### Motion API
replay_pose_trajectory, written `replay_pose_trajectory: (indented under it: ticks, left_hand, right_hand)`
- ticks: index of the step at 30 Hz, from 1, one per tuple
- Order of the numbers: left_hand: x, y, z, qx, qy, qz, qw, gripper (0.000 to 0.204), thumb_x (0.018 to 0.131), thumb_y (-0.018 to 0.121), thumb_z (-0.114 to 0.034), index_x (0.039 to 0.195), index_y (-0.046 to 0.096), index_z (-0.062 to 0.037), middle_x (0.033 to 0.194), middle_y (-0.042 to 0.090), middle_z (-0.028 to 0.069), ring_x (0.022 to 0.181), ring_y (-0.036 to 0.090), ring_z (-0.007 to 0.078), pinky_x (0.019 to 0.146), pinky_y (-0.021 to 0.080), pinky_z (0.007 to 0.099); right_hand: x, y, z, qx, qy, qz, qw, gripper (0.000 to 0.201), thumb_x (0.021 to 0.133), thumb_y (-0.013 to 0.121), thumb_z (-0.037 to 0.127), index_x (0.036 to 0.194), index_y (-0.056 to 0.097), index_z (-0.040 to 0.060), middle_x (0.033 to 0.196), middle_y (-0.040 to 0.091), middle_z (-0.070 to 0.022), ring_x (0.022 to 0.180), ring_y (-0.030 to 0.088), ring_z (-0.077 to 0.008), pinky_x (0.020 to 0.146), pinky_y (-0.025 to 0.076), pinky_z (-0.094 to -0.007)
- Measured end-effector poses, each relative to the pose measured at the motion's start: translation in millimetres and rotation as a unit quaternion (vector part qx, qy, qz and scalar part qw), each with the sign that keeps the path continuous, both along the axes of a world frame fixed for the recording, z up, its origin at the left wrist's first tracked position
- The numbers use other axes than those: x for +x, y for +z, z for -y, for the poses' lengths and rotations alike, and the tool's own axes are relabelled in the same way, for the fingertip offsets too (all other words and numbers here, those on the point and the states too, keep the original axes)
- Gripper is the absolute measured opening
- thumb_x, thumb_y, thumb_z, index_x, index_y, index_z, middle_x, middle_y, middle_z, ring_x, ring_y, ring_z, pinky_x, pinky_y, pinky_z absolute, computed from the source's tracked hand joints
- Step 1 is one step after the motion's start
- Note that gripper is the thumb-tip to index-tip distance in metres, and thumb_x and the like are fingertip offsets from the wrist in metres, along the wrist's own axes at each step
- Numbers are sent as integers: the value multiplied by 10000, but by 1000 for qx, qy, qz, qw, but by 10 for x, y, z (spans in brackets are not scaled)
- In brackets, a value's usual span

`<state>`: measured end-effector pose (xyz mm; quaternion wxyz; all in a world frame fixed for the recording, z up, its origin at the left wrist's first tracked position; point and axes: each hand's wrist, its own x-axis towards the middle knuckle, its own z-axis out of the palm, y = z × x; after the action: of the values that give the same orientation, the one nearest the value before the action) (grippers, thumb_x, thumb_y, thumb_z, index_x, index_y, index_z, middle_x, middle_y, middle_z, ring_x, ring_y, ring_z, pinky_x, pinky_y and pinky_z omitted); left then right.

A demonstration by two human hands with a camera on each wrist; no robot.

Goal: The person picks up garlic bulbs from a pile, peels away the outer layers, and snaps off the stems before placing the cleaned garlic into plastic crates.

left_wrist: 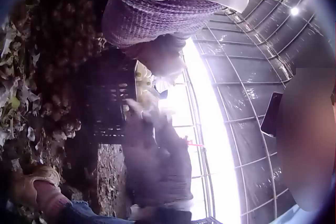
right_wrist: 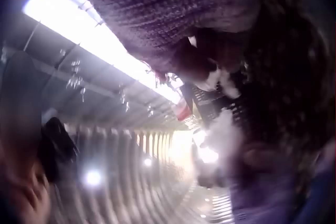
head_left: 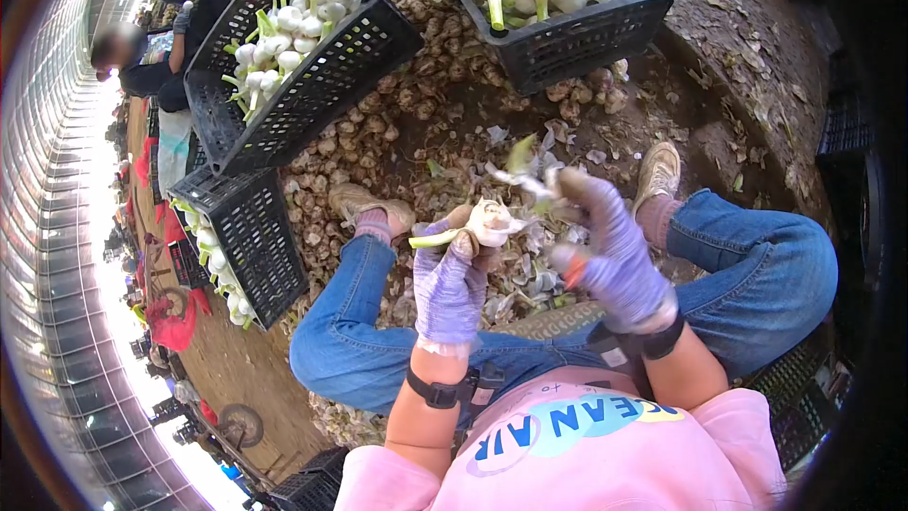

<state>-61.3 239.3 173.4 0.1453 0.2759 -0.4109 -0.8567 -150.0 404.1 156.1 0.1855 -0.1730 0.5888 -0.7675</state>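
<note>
Purple-gloved, the left hand [head_left: 449,289] pinches a white garlic bulb [head_left: 492,222] between thumb and fingers in the head view; its green stem points left and loose skin hangs off it. To the right, the blurred right hand [head_left: 619,260] is apart from the bulb, thumb and fingers spread, with orange at the thumb tip. Pale peel [head_left: 530,185] and a greenish strip [head_left: 520,153] are by its fingertips; whether they touch is unclear. In the right wrist view, white peel [right_wrist: 227,85] shows beside the right hand's glove [right_wrist: 173,16].
Black crates of trimmed garlic stand ahead: one at the upper right [head_left: 586,43], one at the upper left [head_left: 312,85], another at the left [head_left: 248,241]. Untrimmed bulbs [head_left: 326,185] and skins cover the ground between the shoes. Another person [head_left: 142,61] sits at the far left.
</note>
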Motion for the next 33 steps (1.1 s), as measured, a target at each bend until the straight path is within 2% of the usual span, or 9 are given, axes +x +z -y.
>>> replay_pose_trajectory:
  ticks: [6,9,11,17,19,22,26,28,33]
  left_hand:
    - [3,68,-76,-41,-93,44,994,379,816,674,-161,1124,530,7,1059,603,133,914,618,208,730,539,294]
    - [49,62,-52,-31,-117,43,992,361,814,681,-165,1100,543,8,1056,605,141,931,619,208,773,545,319]
    - [37,87,-64,-38,-84,46,995,376,800,692,-185,1089,540,1,1013,616,145,855,631,224,671,531,282]
    - [15,168,-26,-143,-107,107,978,370,812,677,-167,1099,538,21,999,614,149,845,629,190,712,521,262]
    - [14,245,-29,-213,-125,122,961,329,813,675,-134,1083,560,16,1000,607,119,872,613,173,741,503,255]
    - [-20,297,-61,-535,-112,63,835,258,757,701,-26,1001,621,-29,951,594,80,873,580,179,733,482,287]
    - [-59,370,-177,-657,-109,45,745,322,689,728,13,989,635,-53,896,592,102,809,586,219,695,476,296]
    - [-63,352,-192,-673,-114,39,730,324,687,729,12,990,637,-58,888,592,101,797,587,222,691,477,297]
    - [-94,303,-156,-637,-121,30,761,315,703,734,-10,994,630,-67,894,595,94,755,604,198,675,486,292]
  right_hand:
    - [40,87,69,119,64,-165,977,307,763,712,160,990,539,46,923,542,-61,807,536,-172,685,474,-299]
    - [-24,40,64,-240,-66,289,924,66,869,568,75,927,539,90,837,535,-2,700,514,-104,627,451,-252]
    - [-241,57,-57,-188,-142,279,931,109,865,558,41,962,532,84,858,546,-13,698,510,-96,638,458,-250]
    - [4,34,-21,-15,60,-33,998,257,822,626,60,1067,562,16,1022,595,-86,867,560,-102,727,468,-238]
    - [74,229,17,-12,78,195,978,306,798,660,79,1075,565,-12,979,616,-99,810,577,-102,674,480,-237]
    - [120,242,62,86,68,157,981,296,788,671,85,1045,583,-33,899,632,-94,752,588,-102,645,486,-249]
    - [121,206,83,112,59,188,974,243,786,662,74,997,604,-34,834,638,-106,738,587,-98,653,485,-254]
    - [153,65,84,156,12,2,988,225,780,654,57,979,608,-38,782,634,-119,724,601,-112,639,491,-266]
    - [114,66,69,158,19,45,986,189,806,623,79,958,600,-32,785,625,-114,720,620,-137,605,499,-285]
